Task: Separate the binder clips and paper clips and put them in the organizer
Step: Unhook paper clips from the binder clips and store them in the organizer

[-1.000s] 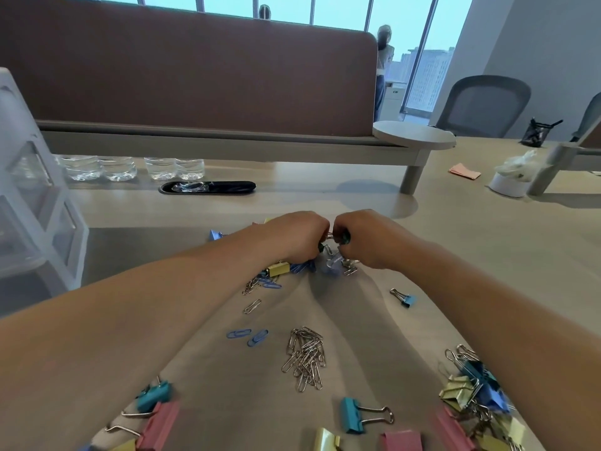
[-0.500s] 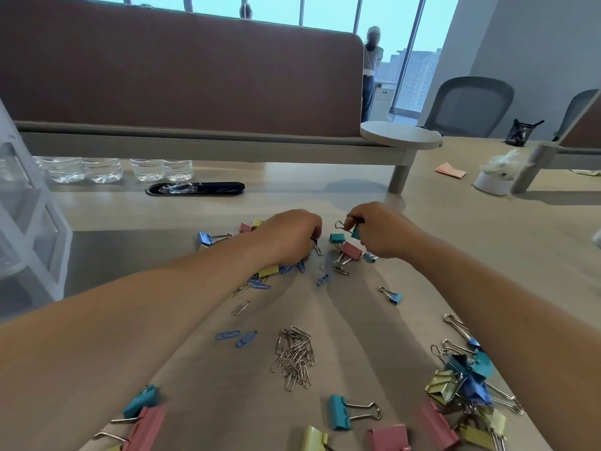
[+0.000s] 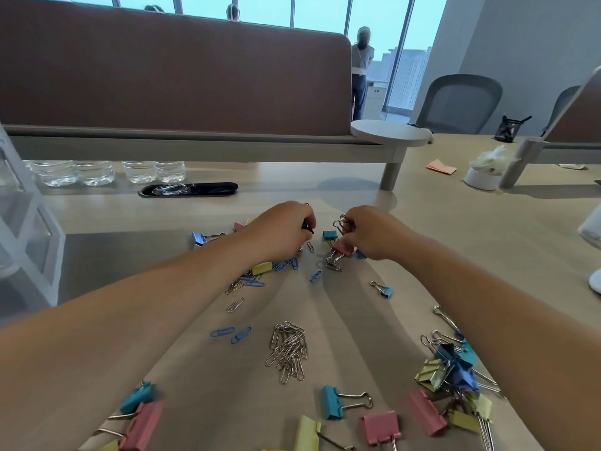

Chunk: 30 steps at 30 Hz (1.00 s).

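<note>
Binder clips (image 3: 338,252) and paper clips (image 3: 287,351) lie mixed on the bench (image 3: 455,229), the right hand (image 3: 367,232) pinching wire handles, the left hand (image 3: 283,229) closed on something dark; untangling is best done one at a time before the organizer (image 3: 26,229) is loaded.

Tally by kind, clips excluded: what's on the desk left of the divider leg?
water bottles: 4
black cable tray: 1
organizer: 1
Total: 6

The organizer (image 3: 22,222) was cut off at nine o'clock; clips beneath the left hand (image 3: 279,231) were hidden; six-o'clock binder clips (image 3: 379,429) ran off-frame.
</note>
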Each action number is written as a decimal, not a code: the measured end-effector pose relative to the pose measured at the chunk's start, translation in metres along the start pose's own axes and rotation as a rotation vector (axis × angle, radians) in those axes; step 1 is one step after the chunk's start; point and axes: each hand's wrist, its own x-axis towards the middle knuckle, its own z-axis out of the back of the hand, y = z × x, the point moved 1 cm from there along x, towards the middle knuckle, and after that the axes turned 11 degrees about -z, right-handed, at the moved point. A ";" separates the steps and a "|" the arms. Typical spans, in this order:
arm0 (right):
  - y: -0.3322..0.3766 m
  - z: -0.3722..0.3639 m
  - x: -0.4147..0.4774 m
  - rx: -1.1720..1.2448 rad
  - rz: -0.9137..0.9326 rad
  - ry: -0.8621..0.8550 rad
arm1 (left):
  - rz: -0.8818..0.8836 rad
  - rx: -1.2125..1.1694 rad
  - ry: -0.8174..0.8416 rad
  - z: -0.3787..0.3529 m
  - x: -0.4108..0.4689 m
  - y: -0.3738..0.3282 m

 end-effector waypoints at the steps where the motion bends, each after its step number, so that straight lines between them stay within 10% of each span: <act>1: 0.003 -0.001 -0.001 -0.035 0.002 0.004 | 0.001 -0.004 -0.001 0.000 -0.001 -0.001; 15: 0.027 -0.011 -0.002 -0.377 0.046 -0.018 | 0.039 -0.043 0.009 -0.005 -0.008 -0.009; 30: -0.016 0.038 -0.077 -0.033 -0.042 0.066 | 0.009 -0.090 0.136 0.008 -0.035 -0.069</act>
